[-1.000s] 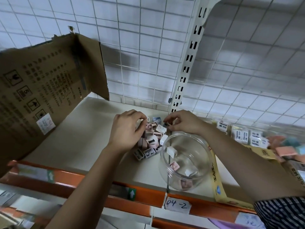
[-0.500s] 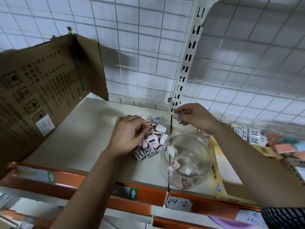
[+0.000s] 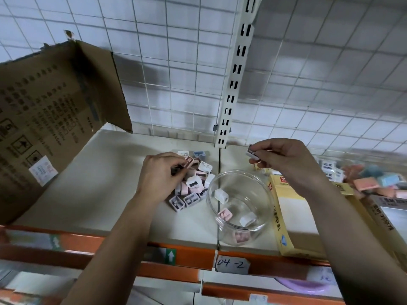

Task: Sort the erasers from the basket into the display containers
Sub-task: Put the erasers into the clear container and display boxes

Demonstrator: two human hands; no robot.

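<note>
The right hand (image 3: 284, 159) pinched a white eraser (image 3: 251, 153) between thumb and fingertips. It was up in the air, just behind the jar (image 3: 239, 172). The left hand (image 3: 160, 175) was curled on the pile (image 3: 193, 186) of erasers beside the jar and gripped a pink eraser (image 3: 189, 161). I could not tell what else it held.

To do it well, the right hand should go over the middle of the jar's mouth, come low, and only then let go, so the eraser does not bounce off the rim. The left hand should lift its eraser gently and not knock the pile about. The jar had only a few erasers in it, so I think lots of work was left.

The pile and jar sat on a pale shelf (image 3: 99, 183) with an orange rail (image 3: 88, 245) and a tag (image 3: 231, 264) that said 04-2. A brown box (image 3: 55, 106) stood at the left. A yellow box (image 3: 288, 216) lay at the right. Behind was a wire grid (image 3: 176, 73) and a white post (image 3: 236, 80).
</note>
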